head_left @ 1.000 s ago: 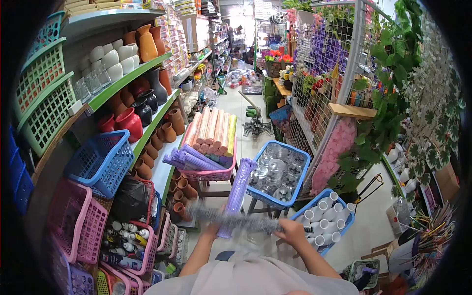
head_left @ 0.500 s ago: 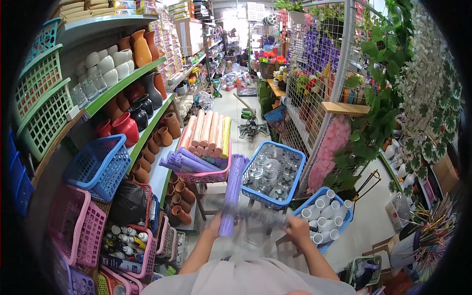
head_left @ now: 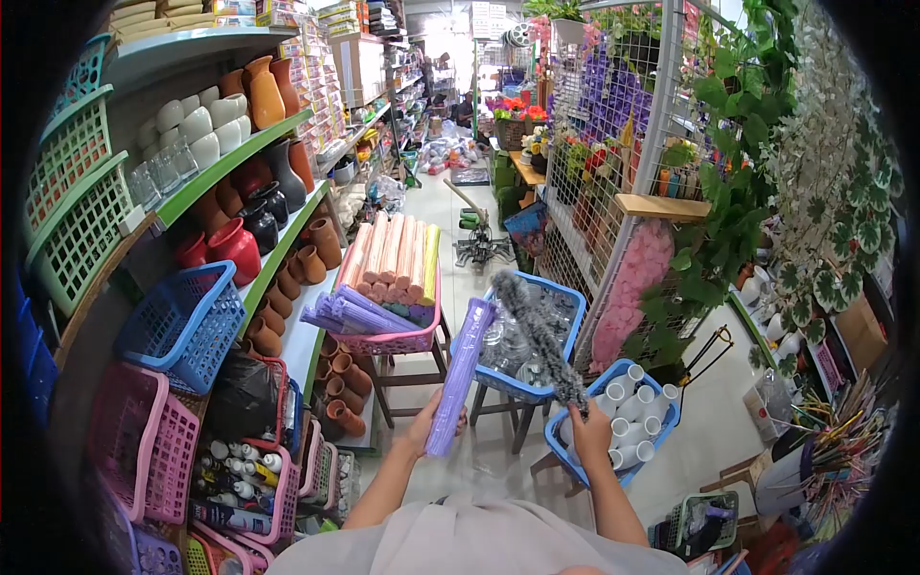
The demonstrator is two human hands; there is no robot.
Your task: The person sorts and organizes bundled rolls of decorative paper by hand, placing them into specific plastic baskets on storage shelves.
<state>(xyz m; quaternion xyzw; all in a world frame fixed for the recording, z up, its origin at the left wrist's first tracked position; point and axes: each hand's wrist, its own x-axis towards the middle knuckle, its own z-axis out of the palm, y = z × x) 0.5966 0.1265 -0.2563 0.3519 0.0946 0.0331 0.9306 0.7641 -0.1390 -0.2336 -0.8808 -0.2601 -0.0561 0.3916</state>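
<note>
Shelves of clay vases [head_left: 346,418] line the left side of a shop aisle as a person's left fingers close around a purple wrapped bundle [head_left: 460,377]; the right hand [head_left: 589,430] grips a gray fluffy duster [head_left: 540,337] over glassware.

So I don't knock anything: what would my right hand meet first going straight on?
Most likely the blue basket of clear containers, though depth is unclear and your right hand may pass above it.

No text legible — lettering on blue can [head_left: 230,517] blurred.
</note>
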